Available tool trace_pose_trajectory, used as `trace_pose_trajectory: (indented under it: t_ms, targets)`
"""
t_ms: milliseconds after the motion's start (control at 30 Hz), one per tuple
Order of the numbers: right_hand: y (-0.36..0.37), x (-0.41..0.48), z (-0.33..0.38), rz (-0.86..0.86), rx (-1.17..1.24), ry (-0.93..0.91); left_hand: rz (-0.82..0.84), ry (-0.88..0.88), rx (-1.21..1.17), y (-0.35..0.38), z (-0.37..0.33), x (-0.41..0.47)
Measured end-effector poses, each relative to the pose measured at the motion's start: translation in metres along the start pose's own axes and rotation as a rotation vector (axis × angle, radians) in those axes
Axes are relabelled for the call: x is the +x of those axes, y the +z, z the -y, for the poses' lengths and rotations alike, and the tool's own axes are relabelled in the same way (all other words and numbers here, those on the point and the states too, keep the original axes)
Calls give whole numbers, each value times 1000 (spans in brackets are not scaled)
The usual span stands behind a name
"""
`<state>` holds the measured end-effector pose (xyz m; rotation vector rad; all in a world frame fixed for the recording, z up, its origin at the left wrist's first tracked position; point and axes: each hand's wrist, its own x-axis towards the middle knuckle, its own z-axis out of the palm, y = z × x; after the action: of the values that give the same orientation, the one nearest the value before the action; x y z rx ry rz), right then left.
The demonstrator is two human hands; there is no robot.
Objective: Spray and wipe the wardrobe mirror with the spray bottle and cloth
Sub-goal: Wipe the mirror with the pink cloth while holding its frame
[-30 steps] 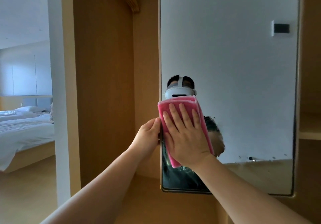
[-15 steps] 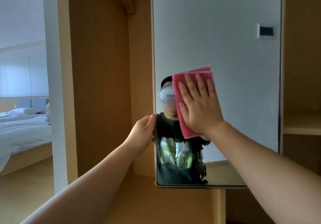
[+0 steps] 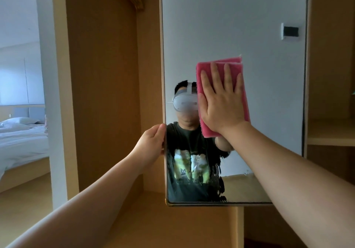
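Observation:
The wardrobe mirror [image 3: 249, 26] is a tall framed panel filling the middle and right of the head view. My right hand [image 3: 221, 103] lies flat, fingers spread, and presses a folded pink cloth [image 3: 244, 86] against the glass at mid height. My left hand [image 3: 151, 142] grips the mirror's left edge, thumb in front and fingers hidden behind it. A person with a headset and a dark printed shirt is reflected in the lower left of the glass. No spray bottle is in view.
A wooden wardrobe compartment [image 3: 99, 74] opens left of the mirror, with a wooden ledge [image 3: 172, 224] beneath. Shelves [image 3: 330, 132] stand to the right. At far left, a doorway shows a bed [image 3: 21, 138] with white sheets.
My right hand has slid the pink cloth up and to the right across the glass, uncovering the reflected head. My left hand has stayed on the mirror's left edge.

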<state>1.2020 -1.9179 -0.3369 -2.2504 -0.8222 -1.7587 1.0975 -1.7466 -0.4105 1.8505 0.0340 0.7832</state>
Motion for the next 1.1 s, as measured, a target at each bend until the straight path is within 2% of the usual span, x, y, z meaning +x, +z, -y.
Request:
trace_pose_trajectory:
  t_ms: [533, 900, 1100]
  targets:
    - [36, -111, -23, 2, 42, -26, -49, 18, 97, 1, -3, 2]
    - [32, -99, -46, 7, 18, -90, -42, 16, 109, 3, -8, -1]
    - [24, -72, -67, 3, 7, -52, -42, 27, 131, 2, -8, -2]
